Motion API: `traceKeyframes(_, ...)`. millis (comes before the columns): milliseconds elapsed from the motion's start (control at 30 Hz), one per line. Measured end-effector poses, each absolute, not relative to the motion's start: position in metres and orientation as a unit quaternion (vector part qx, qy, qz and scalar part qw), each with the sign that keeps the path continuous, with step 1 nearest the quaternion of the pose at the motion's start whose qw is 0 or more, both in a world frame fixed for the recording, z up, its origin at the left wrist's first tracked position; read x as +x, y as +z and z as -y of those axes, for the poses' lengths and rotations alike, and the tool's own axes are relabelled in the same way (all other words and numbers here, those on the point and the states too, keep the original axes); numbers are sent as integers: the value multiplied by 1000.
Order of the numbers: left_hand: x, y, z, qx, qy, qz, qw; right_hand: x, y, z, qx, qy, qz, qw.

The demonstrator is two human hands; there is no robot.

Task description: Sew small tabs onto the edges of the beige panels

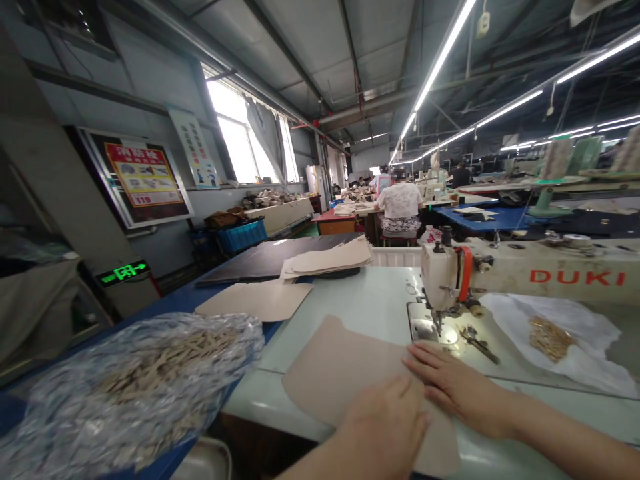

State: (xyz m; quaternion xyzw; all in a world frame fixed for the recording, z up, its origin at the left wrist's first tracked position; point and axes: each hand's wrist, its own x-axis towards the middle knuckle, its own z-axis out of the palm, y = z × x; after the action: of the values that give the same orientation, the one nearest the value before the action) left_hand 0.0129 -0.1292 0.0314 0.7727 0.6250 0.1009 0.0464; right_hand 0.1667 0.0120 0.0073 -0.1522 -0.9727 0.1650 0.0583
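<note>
A beige cut panel (345,373), leather or fabric, lies flat on the pale green table beside the sewing machine (450,273). My right hand (455,383) rests on the panel's right edge with its fingers stretched out, just in front of the needle plate (425,327). Over the panel's near part is my left hand (383,420), slightly blurred. Its fingers are curled together, and anything inside them is hidden. Small scissors or thread snips (479,343) lie on the machine bed, right of the needle.
Stacked beige panels (330,257) and a single panel (257,300) lie at the back left. A clear plastic bag (165,380) of small beige strips covers the left side. Small gold-coloured pieces (550,337) sit on white wrapping (595,343). A person (399,203) sits farther ahead.
</note>
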Motion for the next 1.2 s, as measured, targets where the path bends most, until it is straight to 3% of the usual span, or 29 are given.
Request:
traceKeyframes(300, -46, 14, 128, 688, 101, -711, 106, 149, -4, -11, -179, 142, 967, 111)
traceKeyframes(467, -38, 12, 127, 676, 137, -716, 112, 149, -9, 7, -181, 168, 966, 81)
traceKeyframes(633, -74, 59, 168, 663, 230, -712, 30, 157, -10, 3, -170, 179, 963, 105)
traceKeyframes(733, -137, 107, 196, 541, 270, -795, -46, 158, -14, 0, -173, 182, 960, 124)
traceKeyframes(900, -259, 141, 239, 349, 18, -937, 4, 157, -17, 1, -188, 184, 956, 127)
traceKeyframes(1200, -313, 91, 246, 312, 24, -950, -1, 159, -16, 4, -195, 182, 952, 148)
